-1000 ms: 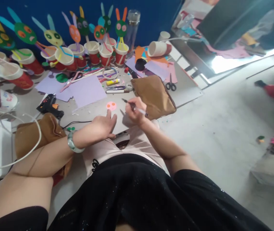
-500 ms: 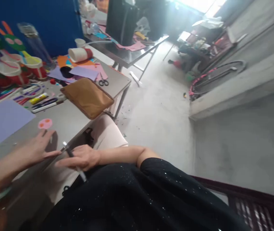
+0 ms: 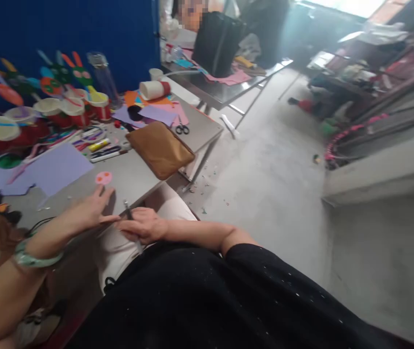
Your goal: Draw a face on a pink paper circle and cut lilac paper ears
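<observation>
My left hand (image 3: 92, 208), a pale green bangle (image 3: 38, 257) on its wrist, reaches over the table edge with fingers stretched out. Its fingertips are at the lower rim of a small pink paper oval (image 3: 103, 178) bearing two orange spots. Close by, at the table's edge above my lap, my right hand (image 3: 145, 225) is closed around a slim pen (image 3: 128, 211) with a dark grip and a pale barrel. The thumb of my left hand points toward the pen, near the right hand's fingers.
A brown pouch (image 3: 161, 150) lies at the table corner, with black-handled scissors (image 3: 182, 129) behind it. Purple paper (image 3: 63, 169), markers (image 3: 107, 155) and red-and-white paper cups (image 3: 100, 105) holding coloured spoons spread leftward. A second table (image 3: 225, 92) stands beyond.
The view has swung left, so everything sits farther right in it and more cups show. My left fingers stay by the pink oval, and my right hand keeps the pen.
</observation>
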`<state>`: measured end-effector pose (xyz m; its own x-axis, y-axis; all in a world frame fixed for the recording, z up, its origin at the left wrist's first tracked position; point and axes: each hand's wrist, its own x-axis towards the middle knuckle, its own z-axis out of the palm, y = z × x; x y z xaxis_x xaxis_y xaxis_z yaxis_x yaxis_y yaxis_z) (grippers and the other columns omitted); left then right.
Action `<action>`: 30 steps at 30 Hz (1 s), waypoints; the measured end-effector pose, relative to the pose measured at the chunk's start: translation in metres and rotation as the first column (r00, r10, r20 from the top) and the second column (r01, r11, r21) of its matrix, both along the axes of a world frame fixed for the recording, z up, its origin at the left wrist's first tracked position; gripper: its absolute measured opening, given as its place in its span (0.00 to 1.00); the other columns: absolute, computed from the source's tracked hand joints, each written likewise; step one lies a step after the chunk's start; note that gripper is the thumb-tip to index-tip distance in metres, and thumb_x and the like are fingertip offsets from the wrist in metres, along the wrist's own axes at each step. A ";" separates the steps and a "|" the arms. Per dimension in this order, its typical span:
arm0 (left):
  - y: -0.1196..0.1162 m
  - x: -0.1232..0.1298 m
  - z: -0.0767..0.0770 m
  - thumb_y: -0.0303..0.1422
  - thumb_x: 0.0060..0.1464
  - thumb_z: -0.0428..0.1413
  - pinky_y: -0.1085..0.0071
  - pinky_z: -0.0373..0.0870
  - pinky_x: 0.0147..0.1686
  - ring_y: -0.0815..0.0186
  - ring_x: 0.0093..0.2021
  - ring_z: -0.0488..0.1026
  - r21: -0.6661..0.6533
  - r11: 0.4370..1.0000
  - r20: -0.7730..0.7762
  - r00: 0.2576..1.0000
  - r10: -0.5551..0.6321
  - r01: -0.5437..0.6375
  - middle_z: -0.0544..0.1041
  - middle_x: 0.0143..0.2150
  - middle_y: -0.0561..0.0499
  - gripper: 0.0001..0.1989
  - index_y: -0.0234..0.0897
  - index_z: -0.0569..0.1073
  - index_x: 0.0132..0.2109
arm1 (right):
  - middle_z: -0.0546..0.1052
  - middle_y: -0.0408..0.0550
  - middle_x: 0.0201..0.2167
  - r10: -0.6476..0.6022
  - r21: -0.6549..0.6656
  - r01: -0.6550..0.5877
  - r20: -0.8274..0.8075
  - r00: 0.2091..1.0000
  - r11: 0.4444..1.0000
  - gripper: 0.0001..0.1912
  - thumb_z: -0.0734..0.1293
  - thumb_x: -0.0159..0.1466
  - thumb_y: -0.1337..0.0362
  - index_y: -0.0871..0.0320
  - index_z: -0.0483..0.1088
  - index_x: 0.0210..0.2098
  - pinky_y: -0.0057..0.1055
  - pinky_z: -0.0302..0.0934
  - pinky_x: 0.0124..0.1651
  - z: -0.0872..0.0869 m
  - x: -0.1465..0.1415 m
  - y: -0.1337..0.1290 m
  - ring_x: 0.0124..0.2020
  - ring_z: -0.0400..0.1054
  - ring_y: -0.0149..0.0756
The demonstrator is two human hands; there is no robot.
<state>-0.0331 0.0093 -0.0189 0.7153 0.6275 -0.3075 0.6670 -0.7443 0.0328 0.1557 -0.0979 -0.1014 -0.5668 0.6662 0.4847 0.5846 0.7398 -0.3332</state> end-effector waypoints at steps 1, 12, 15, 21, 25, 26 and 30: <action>-0.003 0.005 0.006 0.45 0.65 0.52 0.51 0.75 0.53 0.38 0.57 0.77 -0.028 0.999 -0.081 0.996 0.028 -0.031 0.62 0.69 0.21 0.34 0.25 0.61 0.68 | 0.81 0.52 0.38 -0.014 0.019 0.014 -0.015 1.000 1.000 0.14 0.66 0.73 0.59 0.57 0.76 0.53 0.32 0.71 0.50 0.000 0.008 0.005 0.41 0.77 0.35; -0.012 0.024 0.016 0.55 0.63 0.55 0.49 0.77 0.46 0.39 0.49 0.82 -0.025 0.985 -0.122 0.978 0.169 -0.173 0.54 0.73 0.14 0.41 0.32 0.58 0.72 | 0.80 0.49 0.31 -0.177 0.128 0.182 -0.052 0.983 0.975 0.11 0.62 0.72 0.63 0.56 0.74 0.49 0.40 0.66 0.53 0.046 0.067 0.102 0.35 0.73 0.41; -0.014 0.026 0.012 0.57 0.64 0.52 0.49 0.78 0.42 0.37 0.49 0.82 -0.041 0.985 -0.094 0.983 0.160 -0.165 0.51 0.74 0.12 0.43 0.31 0.56 0.73 | 0.80 0.49 0.32 -0.185 0.066 0.183 0.023 0.982 0.981 0.11 0.62 0.70 0.63 0.57 0.73 0.48 0.44 0.61 0.58 0.057 0.065 0.139 0.36 0.72 0.43; -0.009 0.030 0.003 0.61 0.59 0.55 0.51 0.79 0.39 0.36 0.45 0.83 -0.095 0.981 -0.081 0.983 0.163 -0.171 0.49 0.72 0.05 0.52 0.26 0.56 0.75 | 0.82 0.54 0.37 -0.155 -0.076 0.168 0.158 0.975 0.983 0.15 0.67 0.63 0.66 0.58 0.72 0.50 0.48 0.58 0.57 0.070 0.047 0.210 0.41 0.71 0.50; -0.006 0.033 0.004 0.62 0.56 0.58 0.54 0.80 0.39 0.37 0.45 0.83 -0.121 0.977 -0.055 0.984 0.172 -0.178 0.50 0.72 0.05 0.55 0.26 0.57 0.75 | 0.82 0.52 0.36 -0.054 -0.065 0.066 0.165 0.985 0.996 0.15 0.68 0.60 0.67 0.57 0.72 0.47 0.46 0.58 0.57 0.065 0.039 0.232 0.41 0.71 0.49; -0.005 0.033 0.004 0.63 0.55 0.58 0.55 0.80 0.39 0.38 0.46 0.83 -0.118 0.976 -0.050 0.983 0.176 -0.181 0.50 0.72 0.06 0.56 0.26 0.57 0.75 | 0.82 0.51 0.36 -0.036 -0.055 0.045 0.154 0.987 0.997 0.14 0.69 0.60 0.67 0.56 0.72 0.46 0.46 0.58 0.56 0.061 0.039 0.235 0.40 0.71 0.49; -0.008 0.031 0.003 0.65 0.54 0.56 0.59 0.80 0.37 0.42 0.44 0.84 -0.090 0.982 -0.053 0.985 0.162 -0.166 0.51 0.73 0.09 0.57 0.28 0.56 0.76 | 0.80 0.49 0.32 -0.027 -0.042 0.032 0.099 0.995 0.999 0.09 0.69 0.60 0.66 0.55 0.71 0.41 0.45 0.59 0.54 0.043 0.043 0.238 0.38 0.71 0.48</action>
<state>-0.0024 0.0016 -0.0159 0.5891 0.7021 -0.4000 0.7822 -0.6197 0.0643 0.1983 0.1399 -0.0580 -0.5902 0.7027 0.3974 0.6376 0.7077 -0.3045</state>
